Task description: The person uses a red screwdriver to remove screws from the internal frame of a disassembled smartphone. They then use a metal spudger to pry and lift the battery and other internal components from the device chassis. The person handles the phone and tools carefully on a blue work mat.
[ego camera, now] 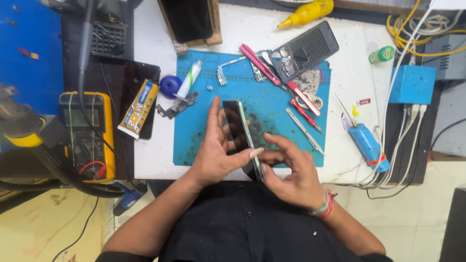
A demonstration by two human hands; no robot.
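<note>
A slim phone (236,123) with a dark screen and pale green edge stands on its side between my hands, over the blue work mat (272,104). My left hand (216,148) cradles it from the left, fingers up along the screen and thumb across the near edge. My right hand (289,167) grips the phone's lower end from the right, fingers curled toward it. A red and white thread band circles my right wrist.
On the mat lie tweezers (303,128), a red screwdriver (305,114), a pink tool (276,77), a dark parts tray (306,48) and small parts. A glue tube (138,109), yellow multimeter (87,136), blue soldering tool (366,143), yellow bottle (308,12) and cables surround it.
</note>
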